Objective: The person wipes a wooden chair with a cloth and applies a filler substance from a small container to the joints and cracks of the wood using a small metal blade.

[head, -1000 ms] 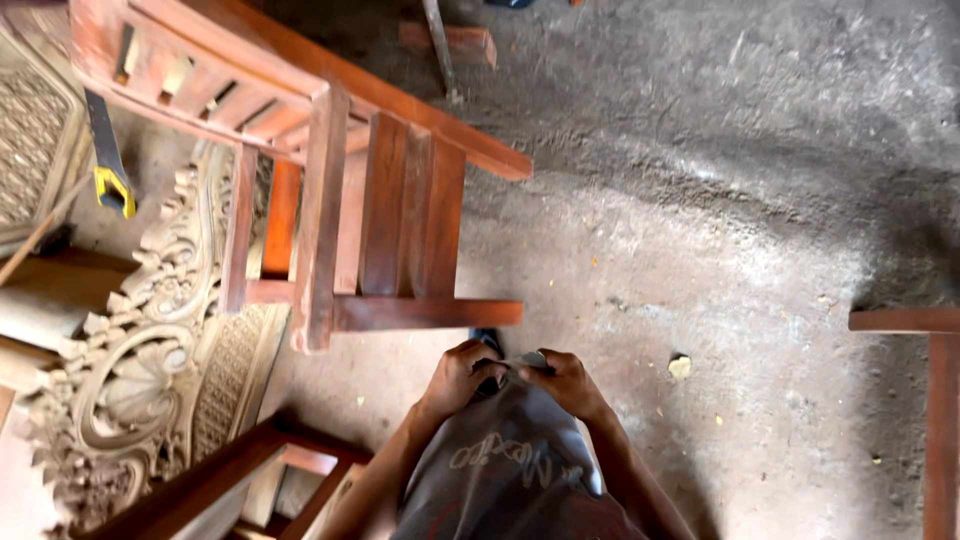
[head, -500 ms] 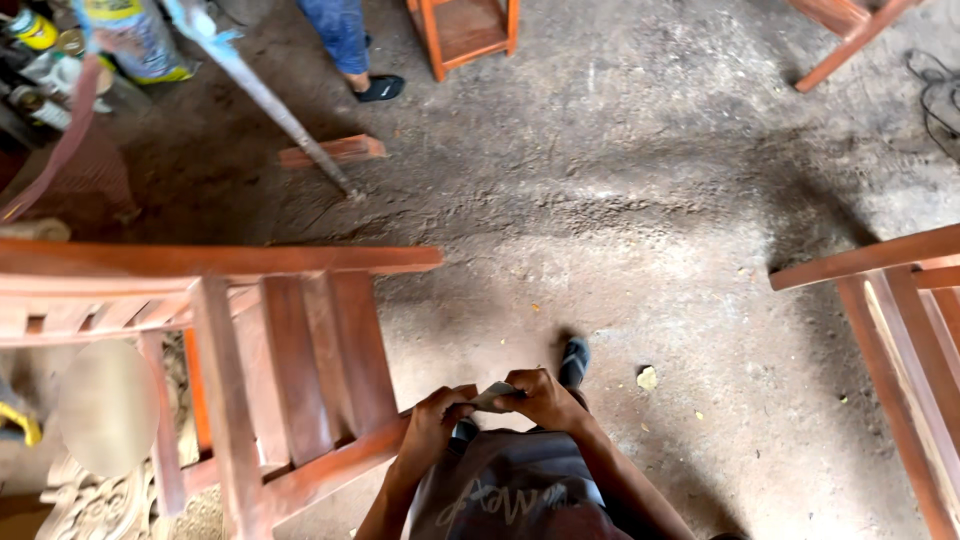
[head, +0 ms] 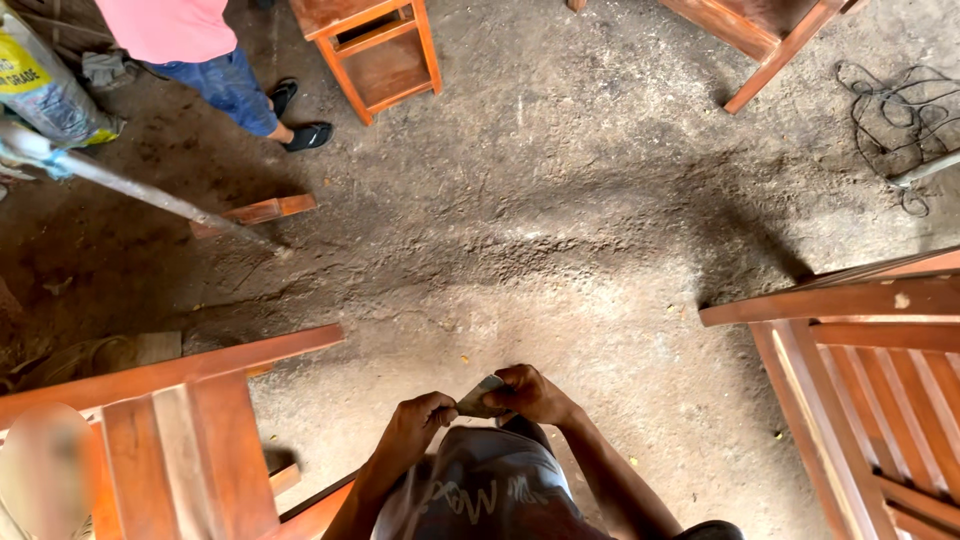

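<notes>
Dusty workshop floor [head: 560, 230], wooden chairs left and right. Bottom centre: left hand [head: 418, 428] and right hand [head: 535, 394] both pinch a small folded grey sheet [head: 480, 398], probably sandpaper. Risk: loose pinch, sheet drops into the dirt.

Both hands [head: 470, 405] closed together, arms bent inward.

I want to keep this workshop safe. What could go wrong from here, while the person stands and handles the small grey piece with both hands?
1. Both the left hand and the right hand are busy with the small grey piece, so a stumble might be hard to catch.
2. The wooden chair frames stand close on both sides and could catch a leg.
3. The loose cable and the wood offcut lie on the dirt floor; either could trip someone.
</notes>
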